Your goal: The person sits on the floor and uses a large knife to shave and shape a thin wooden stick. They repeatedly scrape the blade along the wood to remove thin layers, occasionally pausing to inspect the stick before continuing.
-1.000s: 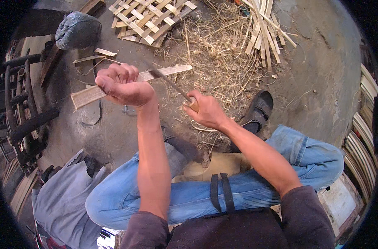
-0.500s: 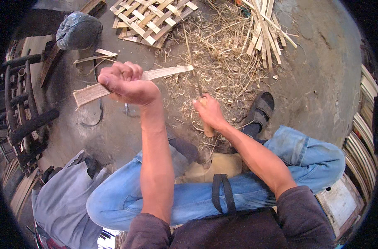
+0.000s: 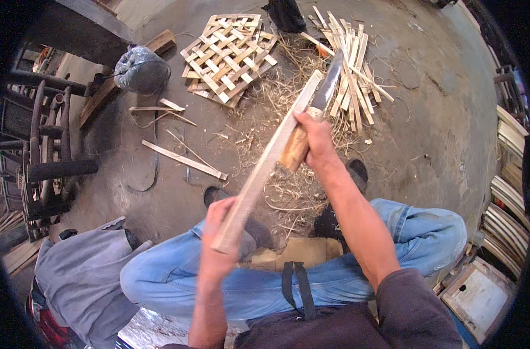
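My left hand, somewhat blurred, grips the near end of a long, flat, pale wooden or bamboo strip. The strip slants away from me, up and to the right. My right hand is closed round the wooden handle of a knife. Its dark blade points away from me, next to the strip's far end. The right thumb lies at the strip's edge; whether blade and strip touch, I cannot tell.
Beyond my hands are a woven lattice panel, a pile of loose strips and scattered shavings. One strip lies on the floor at left, near a filled plastic bag. A dark chair frame stands far left.
My left hand has come down toward my lap, and the strip it holds now slants lengthwise away from me. The knife has tilted to the right. A strip now shows on the left floor.
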Tool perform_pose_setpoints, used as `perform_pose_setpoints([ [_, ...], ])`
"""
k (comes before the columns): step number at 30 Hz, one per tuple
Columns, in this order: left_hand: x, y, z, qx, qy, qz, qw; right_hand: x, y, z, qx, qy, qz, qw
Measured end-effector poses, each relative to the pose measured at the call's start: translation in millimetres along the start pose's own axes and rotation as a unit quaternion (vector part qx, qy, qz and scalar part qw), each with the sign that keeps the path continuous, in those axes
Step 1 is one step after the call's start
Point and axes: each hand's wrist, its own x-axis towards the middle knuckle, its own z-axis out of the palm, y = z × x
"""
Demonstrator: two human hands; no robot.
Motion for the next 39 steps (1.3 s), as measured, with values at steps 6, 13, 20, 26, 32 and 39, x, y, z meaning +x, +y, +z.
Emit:
perform_pose_setpoints([
  [6, 5.0, 0.9, -26.9, -0.187, -0.014, -0.178, 0.966, -65.5, -14.2, 47.0, 0.014, -0.100, 0.055, 0.993],
  [13, -18.2, 18.4, -5.0, -0.392, -0.229, -0.255, 0.854, -105.8, 2.4, 39.9, -0.252, -0.156, -0.084, 0.951],
  [20, -64.9, 13.7, -14.0, -0.509, -0.180, -0.385, 0.749, -142.3, -42.9, -10.0, -0.743, -0.205, -0.194, 0.607],
  [26, -91.9, 6.2, -0.8, -0.478, -0.195, -0.412, 0.750, -179.5, -53.3, -19.0, -0.771, -0.428, -0.230, 0.412],
  [32, -107.5, 3.9, 0.1, -0.521, -0.243, -0.405, 0.711, -176.8, -57.2, -21.3, -0.791, -0.351, -0.177, 0.469],
  [39, -116.0, 0.9, 14.3, -0.547, -0.263, -0.434, 0.665, -162.1, -56.3, -41.6, -0.809, -0.247, -0.169, 0.507],
])
